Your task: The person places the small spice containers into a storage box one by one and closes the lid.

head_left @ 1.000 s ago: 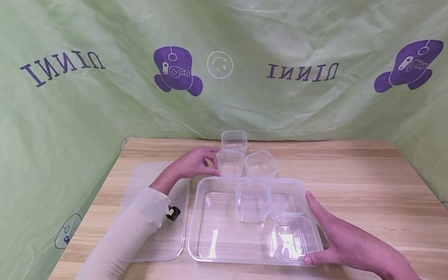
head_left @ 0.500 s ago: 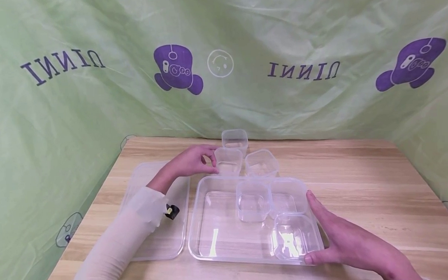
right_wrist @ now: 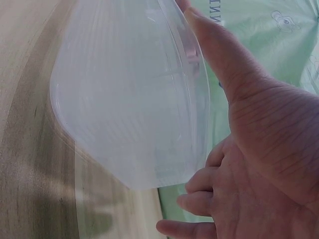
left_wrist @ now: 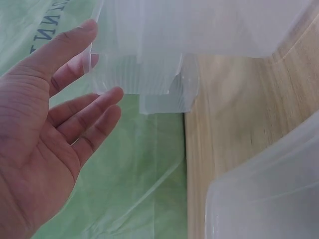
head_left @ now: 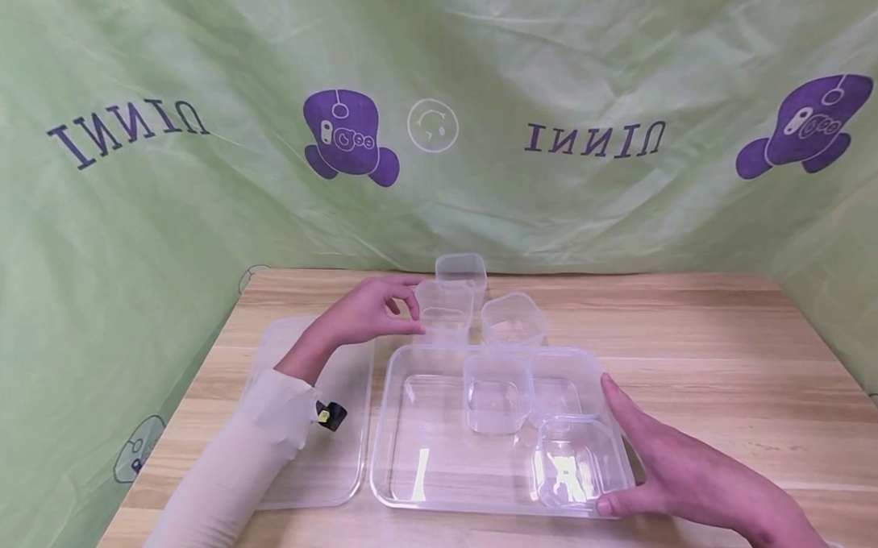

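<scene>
My left hand point(head_left: 371, 310) pinches a small clear plastic container point(head_left: 446, 318) by its left side, just behind the large clear plastic box point(head_left: 418, 504). In the left wrist view the thumb and index finger meet at its rim, with the other fingers loosely bent beneath. My right hand point(head_left: 671, 467) holds the large box at its right end, thumb on the near corner and a finger along the far side. Three small containers stand inside the box: one at middle back point(head_left: 496, 393), one at back right point(head_left: 565, 382) and one at front right point(head_left: 576, 463).
Behind the box are two more small containers, one farthest back point(head_left: 461, 269) and one to the right point(head_left: 515, 318). A flat clear lid point(head_left: 322, 463) lies left of the box, partly under the left forearm. A green printed cloth point(head_left: 589, 204) hangs behind the wooden table point(head_left: 710, 337).
The small container in my left hand has shifted left and slightly up in the head view, along with the hand. My right hand and the large box stay put.
</scene>
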Demonstrator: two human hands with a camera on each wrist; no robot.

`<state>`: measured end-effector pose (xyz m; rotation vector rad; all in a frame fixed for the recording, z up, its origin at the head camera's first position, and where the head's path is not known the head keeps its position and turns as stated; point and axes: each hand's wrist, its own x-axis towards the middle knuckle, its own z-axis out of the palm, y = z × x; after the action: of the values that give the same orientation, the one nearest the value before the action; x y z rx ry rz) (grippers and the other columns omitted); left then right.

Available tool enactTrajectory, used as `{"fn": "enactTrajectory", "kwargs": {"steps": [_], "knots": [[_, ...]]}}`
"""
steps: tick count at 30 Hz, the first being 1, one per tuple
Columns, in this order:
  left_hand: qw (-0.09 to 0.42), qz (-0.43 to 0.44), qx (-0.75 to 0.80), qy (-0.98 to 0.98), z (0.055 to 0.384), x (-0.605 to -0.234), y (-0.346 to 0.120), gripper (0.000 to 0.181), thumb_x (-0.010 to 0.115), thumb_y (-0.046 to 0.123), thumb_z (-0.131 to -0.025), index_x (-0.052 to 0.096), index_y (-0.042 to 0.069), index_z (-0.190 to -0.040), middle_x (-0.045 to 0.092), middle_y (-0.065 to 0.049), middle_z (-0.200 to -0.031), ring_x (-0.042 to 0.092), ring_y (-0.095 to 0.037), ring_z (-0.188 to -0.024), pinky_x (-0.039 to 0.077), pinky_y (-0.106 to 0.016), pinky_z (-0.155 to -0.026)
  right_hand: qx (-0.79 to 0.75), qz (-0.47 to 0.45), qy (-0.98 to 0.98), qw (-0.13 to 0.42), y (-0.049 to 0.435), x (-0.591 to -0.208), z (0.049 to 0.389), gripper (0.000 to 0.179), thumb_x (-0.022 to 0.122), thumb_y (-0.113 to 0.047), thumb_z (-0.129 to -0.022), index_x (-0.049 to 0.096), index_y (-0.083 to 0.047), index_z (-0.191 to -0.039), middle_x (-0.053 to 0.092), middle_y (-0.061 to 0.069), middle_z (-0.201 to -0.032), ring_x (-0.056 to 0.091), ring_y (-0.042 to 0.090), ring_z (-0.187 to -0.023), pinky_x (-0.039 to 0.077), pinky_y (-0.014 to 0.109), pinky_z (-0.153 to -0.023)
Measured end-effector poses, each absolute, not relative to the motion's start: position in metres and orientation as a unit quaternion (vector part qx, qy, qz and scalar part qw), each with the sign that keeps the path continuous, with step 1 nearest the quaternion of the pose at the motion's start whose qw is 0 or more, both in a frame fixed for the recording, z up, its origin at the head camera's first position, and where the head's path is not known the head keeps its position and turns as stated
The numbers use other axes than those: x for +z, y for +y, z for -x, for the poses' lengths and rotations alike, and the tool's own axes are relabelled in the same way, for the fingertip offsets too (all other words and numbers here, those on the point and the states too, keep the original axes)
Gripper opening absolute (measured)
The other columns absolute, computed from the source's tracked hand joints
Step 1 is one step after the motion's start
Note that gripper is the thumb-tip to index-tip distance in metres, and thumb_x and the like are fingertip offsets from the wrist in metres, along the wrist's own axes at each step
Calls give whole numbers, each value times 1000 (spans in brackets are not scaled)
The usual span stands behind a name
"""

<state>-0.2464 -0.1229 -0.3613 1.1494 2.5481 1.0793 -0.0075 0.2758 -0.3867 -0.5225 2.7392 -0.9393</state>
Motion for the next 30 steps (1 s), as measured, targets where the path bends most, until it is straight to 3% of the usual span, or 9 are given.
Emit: {"fn": "enactTrajectory", "kwargs": {"steps": [7, 14, 16, 19, 23, 26, 30], "knots": [[54, -360, 366, 856, 238, -355, -127, 19, 86, 27, -85, 68, 21, -82, 53, -12, -151, 68, -26, -101, 55, -40, -87, -319, 172, 927, 101, 275, -387, 8, 134, 80, -66, -76, -9, -20, -165, 6, 18, -170, 20, 39, -149, 8, 0, -103], [30, -349, 390, 852, 226, -347, -125, 19, 87, 29, -85, 70, 21, -85, 52, -8, -152, 67, -27, -97, 56, -50, -85, -324, 177, 924, 100, 276, -388, 8, 133, 80, -64, -77, -10, -19, -165, 2, 17, -170, 17, 41, -150, 7, 1, -105], [22, -353, 390, 850, 222, -345, -125, 20, 87, 30, -85, 70, 22, -85, 51, -7, -152, 67, -26, -99, 55, -48, -86, -325, 177, 924, 101, 275, -387, 8, 133, 80, -64, -77, -10, -19, -165, 2, 16, -170, 17, 41, -150, 7, 1, -105], [6, -363, 387, 848, 217, -342, -124, 20, 87, 30, -85, 69, 22, -83, 53, -7, -151, 64, -25, -116, 53, -46, -91, -325, 168, 925, 105, 275, -387, 8, 134, 81, -64, -76, -10, -21, -165, 2, 14, -170, 17, 38, -151, 7, 0, -104], [-13, -378, 385, 842, 210, -338, -123, 19, 88, 28, -85, 70, 21, -82, 55, -9, -148, 48, -24, -139, 45, -48, -105, -331, 162, 923, 110, 275, -387, 7, 134, 82, -63, -77, -9, -20, -165, 3, 15, -170, 17, 39, -151, 8, -1, -104], [-24, -388, 386, 837, 203, -336, -122, 18, 88, 24, -84, 71, 19, -82, 58, -10, -144, 44, -23, -143, 41, -48, -110, -332, 160, 923, 110, 275, -386, 7, 133, 82, -63, -77, -9, -21, -165, 3, 16, -170, 17, 39, -150, 8, -1, -103], [-50, -406, 384, 828, 190, -337, -121, 20, 90, 21, -83, 70, 19, -82, 59, -10, -143, 48, -25, -139, 43, -45, -109, -335, 155, 922, 116, 275, -385, 7, 133, 82, -63, -77, -8, -20, -165, 4, 15, -170, 17, 37, -150, 8, -1, -103]]}}
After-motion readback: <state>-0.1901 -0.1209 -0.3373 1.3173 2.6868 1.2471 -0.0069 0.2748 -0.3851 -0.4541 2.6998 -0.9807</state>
